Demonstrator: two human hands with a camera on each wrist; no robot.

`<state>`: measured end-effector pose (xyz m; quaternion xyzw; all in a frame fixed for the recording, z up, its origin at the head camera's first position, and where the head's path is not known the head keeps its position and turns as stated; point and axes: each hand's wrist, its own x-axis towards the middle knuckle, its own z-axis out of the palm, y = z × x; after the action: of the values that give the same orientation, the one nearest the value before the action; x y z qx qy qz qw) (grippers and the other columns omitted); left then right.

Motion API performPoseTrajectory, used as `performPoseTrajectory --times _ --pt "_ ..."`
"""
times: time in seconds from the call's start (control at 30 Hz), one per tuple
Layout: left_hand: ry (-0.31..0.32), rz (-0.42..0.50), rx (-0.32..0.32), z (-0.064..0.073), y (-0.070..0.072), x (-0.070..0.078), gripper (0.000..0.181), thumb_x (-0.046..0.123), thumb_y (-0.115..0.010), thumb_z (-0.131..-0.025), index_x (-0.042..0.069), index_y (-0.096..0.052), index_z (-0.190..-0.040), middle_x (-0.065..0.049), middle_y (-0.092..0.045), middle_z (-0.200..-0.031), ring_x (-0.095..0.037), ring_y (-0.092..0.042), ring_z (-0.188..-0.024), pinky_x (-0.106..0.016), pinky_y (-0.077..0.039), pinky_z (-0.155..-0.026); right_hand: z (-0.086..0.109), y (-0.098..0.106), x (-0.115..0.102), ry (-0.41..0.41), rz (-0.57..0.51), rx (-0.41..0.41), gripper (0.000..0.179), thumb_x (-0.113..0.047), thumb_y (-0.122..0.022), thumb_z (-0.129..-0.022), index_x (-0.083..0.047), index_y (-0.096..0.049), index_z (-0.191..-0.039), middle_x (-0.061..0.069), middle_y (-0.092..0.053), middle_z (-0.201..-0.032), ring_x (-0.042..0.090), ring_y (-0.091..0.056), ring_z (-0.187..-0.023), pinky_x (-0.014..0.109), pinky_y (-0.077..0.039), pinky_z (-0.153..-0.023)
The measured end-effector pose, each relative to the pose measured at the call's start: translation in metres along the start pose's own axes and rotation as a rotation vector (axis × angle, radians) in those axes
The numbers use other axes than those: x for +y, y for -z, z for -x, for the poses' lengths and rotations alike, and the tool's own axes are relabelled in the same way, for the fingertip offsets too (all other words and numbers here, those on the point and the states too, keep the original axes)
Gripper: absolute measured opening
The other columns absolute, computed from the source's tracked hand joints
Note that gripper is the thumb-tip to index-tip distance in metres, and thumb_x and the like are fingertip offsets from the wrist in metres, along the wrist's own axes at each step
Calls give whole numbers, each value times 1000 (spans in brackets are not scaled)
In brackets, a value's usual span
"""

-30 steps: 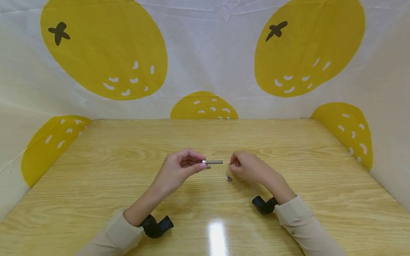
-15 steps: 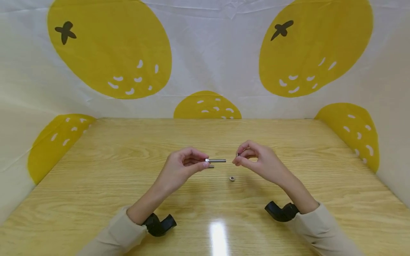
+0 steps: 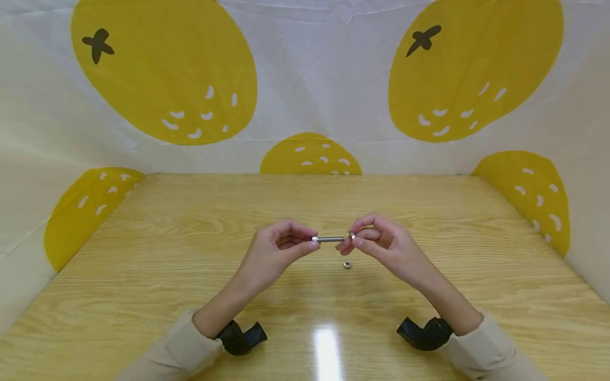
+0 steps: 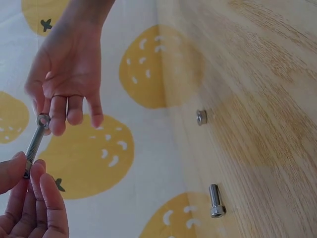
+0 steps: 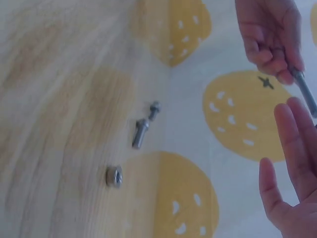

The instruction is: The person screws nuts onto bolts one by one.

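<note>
My left hand (image 3: 267, 256) pinches a long socket-head bolt (image 3: 331, 239) by its head, between thumb and fingers. The bolt lies nearly level in the head view, its threaded end pointing right. My right hand (image 3: 393, 246) pinches a small metal nut (image 3: 352, 236) right at that end. In the left wrist view the nut (image 4: 43, 120) stands over the bolt's tip, its hole showing. A second nut (image 3: 347, 264) rests on the table below the hands. Two shorter bolts, a nearer one (image 5: 141, 133) and a farther one (image 5: 154, 110), lie on the table, hidden in the head view.
The wood-grain table (image 3: 190, 206) is enclosed by a white cloth (image 3: 314, 79) printed with yellow fruit. A black wrist mount sits under each forearm, one on the left (image 3: 243, 338) and one on the right (image 3: 424, 334).
My right hand has risen from beside the nut on the table, then brought its own nut left to the bolt's end. My left hand keeps its grip; the short bolt under it is now hidden.
</note>
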<state>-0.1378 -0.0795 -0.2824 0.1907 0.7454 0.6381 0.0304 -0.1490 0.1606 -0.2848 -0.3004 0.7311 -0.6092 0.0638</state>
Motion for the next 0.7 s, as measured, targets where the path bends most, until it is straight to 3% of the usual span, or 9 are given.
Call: performPoseTrajectory --times 0.4,0.7 --pt "-14 -2 14 0 -1 2 22 11 -68 -85 0 -64 -103 -12 -66 -99 -16 -66 -82 -29 -56 -74 -1 -10 2 14 -31 -31 22 -8 -47 -97 8 -42 -112 14 -69 -103 21 -67 -98 26 -49 -89" --pt "-24 -12 28 0 -2 1 19 12 -68 -85 2 -65 -101 -12 -66 -98 -16 -65 -80 -25 -55 -72 1 -14 -1 -23 19 9 24 -9 -53 -94 3 -46 -114 19 -67 -106 16 -66 -99 26 -51 -87"
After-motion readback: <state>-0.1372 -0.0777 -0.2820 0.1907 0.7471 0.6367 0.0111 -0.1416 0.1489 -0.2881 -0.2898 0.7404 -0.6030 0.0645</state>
